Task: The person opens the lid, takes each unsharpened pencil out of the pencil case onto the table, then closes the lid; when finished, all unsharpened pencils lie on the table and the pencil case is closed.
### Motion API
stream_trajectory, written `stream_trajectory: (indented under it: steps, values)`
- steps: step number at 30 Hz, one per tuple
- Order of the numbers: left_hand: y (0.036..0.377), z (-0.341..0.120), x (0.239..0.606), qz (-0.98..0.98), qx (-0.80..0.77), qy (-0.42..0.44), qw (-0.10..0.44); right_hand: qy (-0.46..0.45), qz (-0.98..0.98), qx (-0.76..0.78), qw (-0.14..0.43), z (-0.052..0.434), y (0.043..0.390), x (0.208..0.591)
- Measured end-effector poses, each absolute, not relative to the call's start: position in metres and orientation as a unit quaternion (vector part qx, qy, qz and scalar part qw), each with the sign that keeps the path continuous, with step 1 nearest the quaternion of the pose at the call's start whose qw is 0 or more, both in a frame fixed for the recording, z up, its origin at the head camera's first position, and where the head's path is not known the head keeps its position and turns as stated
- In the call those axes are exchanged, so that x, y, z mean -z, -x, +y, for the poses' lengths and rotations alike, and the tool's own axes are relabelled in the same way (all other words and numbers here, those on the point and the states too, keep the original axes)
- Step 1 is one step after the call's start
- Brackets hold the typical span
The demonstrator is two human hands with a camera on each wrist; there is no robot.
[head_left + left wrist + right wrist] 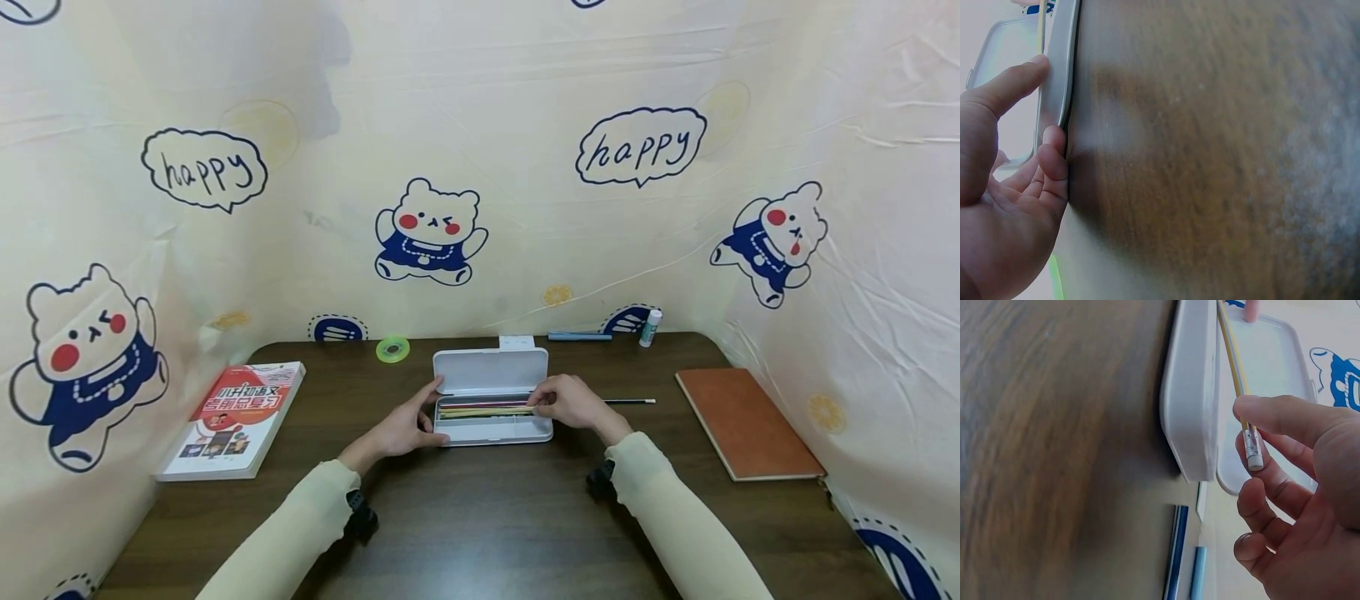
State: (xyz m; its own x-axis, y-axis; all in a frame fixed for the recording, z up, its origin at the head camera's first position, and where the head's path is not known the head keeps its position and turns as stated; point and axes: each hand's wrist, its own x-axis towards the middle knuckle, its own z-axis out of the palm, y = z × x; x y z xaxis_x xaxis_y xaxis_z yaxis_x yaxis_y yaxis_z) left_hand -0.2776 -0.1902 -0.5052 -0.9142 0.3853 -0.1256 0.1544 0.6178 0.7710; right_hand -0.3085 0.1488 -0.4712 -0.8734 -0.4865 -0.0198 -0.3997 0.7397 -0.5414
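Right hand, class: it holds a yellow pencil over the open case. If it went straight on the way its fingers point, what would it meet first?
The right hand points leftward along the white pencil case. It would probably first meet the pencils lying in the tray, then the left hand at the far end; depth is unclear.

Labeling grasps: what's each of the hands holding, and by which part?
Right hand pinches a yellow pencil at its eraser end. Left hand holds nothing; straight fingers rest against the pencil case at its left end.

Both sleeved forearms extend forward and converge; the left hand (401,429) lies relaxed with thumb and fingertips extended, while the right hand (572,402) pinches with thumb and forefinger.
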Motion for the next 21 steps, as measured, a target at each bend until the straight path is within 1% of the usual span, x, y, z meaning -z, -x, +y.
stream_trajectory:
  steps: [9,21]
  values:
    - [0.278,-0.190,0.507,0.892,-0.402,-0.148,0.144,0.235,0.929,0.277,0.066,0.171,0.308,0.467]
    - [0.277,-0.191,0.505,0.888,-0.410,-0.158,0.135,0.229,0.923,0.305,0.054,0.214,0.310,0.462]
